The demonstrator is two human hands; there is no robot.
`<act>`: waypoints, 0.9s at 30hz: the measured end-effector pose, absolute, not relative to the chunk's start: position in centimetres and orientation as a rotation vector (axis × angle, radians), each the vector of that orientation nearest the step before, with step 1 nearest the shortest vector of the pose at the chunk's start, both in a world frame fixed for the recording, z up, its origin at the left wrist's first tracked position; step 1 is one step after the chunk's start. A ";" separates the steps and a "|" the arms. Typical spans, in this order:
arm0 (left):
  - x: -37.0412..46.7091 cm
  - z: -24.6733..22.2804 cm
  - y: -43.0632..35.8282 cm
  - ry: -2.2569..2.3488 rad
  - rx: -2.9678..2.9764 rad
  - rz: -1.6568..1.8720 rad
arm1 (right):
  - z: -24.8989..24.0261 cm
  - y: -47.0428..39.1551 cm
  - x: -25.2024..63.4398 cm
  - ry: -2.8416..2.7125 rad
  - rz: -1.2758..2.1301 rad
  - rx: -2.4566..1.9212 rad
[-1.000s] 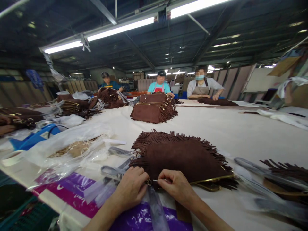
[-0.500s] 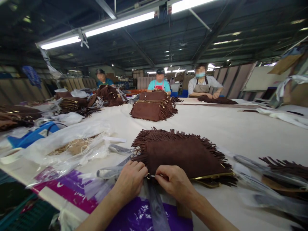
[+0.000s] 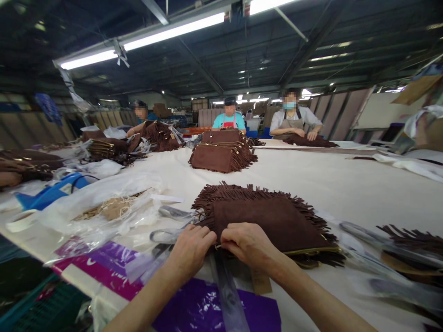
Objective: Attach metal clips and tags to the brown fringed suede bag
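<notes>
One view from the wearer's head, close above the left hand (image 3: 194,245) and right hand (image 3: 252,243), faces forward and down across a white table (image 3: 311,177); distant detail seems blurred.

Workshop — strip lights (image 3: 175,32), aproned workers (image 3: 293,123)

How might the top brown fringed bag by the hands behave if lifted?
The bag would probably flex, since it looks like soft suede. Its loose fringe would likely dangle. Lying flat, it seems unlikely to roll.

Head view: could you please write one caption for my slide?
Left hand and right hand close together at the near edge of a fringed brown bag on a white table.
</notes>
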State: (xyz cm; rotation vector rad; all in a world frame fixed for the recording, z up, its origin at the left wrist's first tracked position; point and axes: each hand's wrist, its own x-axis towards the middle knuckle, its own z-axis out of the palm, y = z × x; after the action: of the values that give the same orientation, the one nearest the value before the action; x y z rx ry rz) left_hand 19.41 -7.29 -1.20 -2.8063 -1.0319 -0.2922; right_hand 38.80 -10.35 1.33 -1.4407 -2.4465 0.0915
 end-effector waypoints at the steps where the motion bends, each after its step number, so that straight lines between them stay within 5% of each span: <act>1: 19.4 -1.3 -7.2 -1.036 -2.813 -0.298 | 1.4 -10.2 38.7 -2.446 0.104 -1.433; 9: 19.4 -0.6 -6.5 -1.117 -2.892 -0.431 | 0.5 -9.2 38.0 -2.293 0.265 -1.406; 15: 19.7 -0.7 -5.6 -1.174 -2.922 -0.555 | -1.2 -7.8 37.9 -2.063 0.740 -1.294; 22: 18.6 -1.5 -7.4 -1.145 -2.756 -0.979 | -1.8 -7.5 37.9 -1.980 0.827 -1.307; 27: 18.6 -3.0 -9.2 -1.259 -2.725 -0.680 | -2.1 -7.5 37.9 -1.974 0.812 -1.309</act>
State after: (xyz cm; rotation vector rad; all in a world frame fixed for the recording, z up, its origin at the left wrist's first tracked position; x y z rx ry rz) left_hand 18.61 -9.16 -3.01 -2.7246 -1.2592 -0.6797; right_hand 37.85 -7.48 -2.08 -1.3087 -1.9737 0.8123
